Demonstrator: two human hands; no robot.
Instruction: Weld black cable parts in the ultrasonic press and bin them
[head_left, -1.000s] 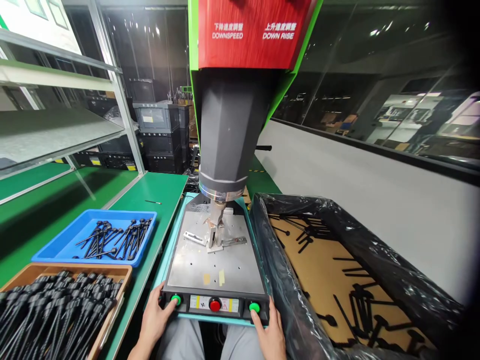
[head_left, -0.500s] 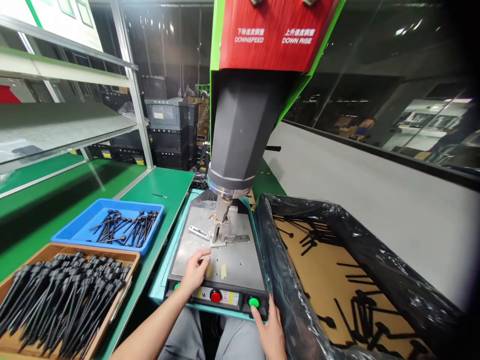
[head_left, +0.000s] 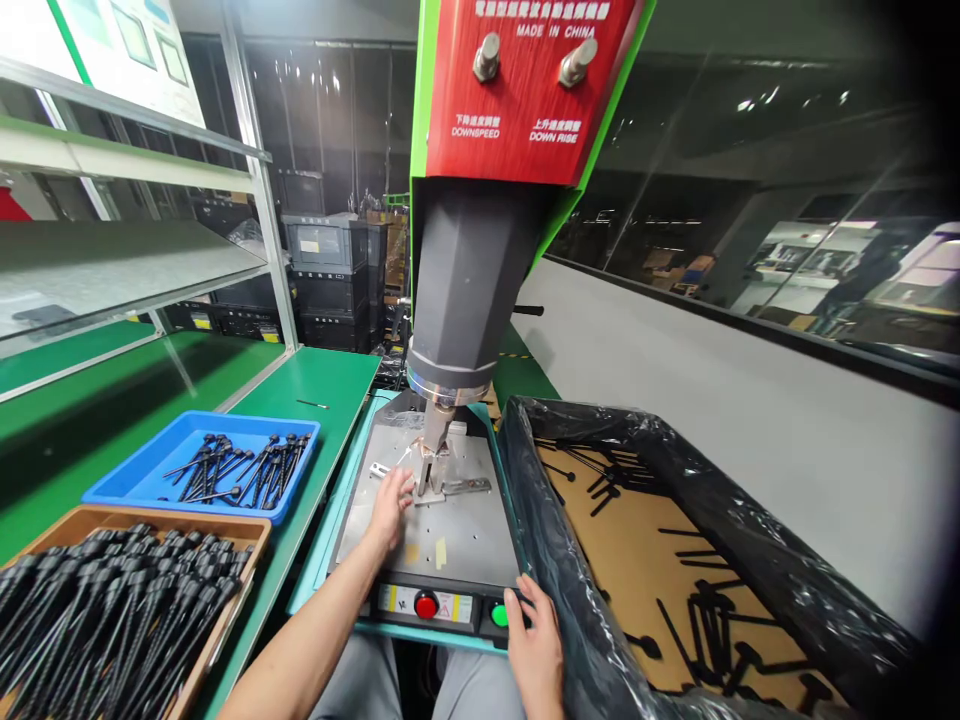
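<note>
My left hand (head_left: 391, 508) hovers over the metal base plate (head_left: 457, 535) of a press, its fingers loosely spread and pointing at the small fixture (head_left: 429, 492). Nothing shows in that hand. Just above the fixture is the tip of the press's metal horn (head_left: 437, 428); whether the two touch is hard to tell. My right hand (head_left: 535, 640) rests at the front right corner of the press, fingers apart on the edge. Its thumb lies beside the green button (head_left: 499, 615). A red button (head_left: 426, 604) sits in the middle of the front panel.
Left, a brown tray (head_left: 251, 575) holds many black cable ties, and a blue tray (head_left: 139, 470) behind it holds more. At right stands a box lined with black plastic (head_left: 577, 590), with black ties on cardboard inside. The red press head (head_left: 510, 95) overhangs the plate.
My left hand has moved forward, away from the front panel and closer to the fixture, and its fingers have opened. My right hand has shifted slightly up at the corner. The view has tilted upward.
</note>
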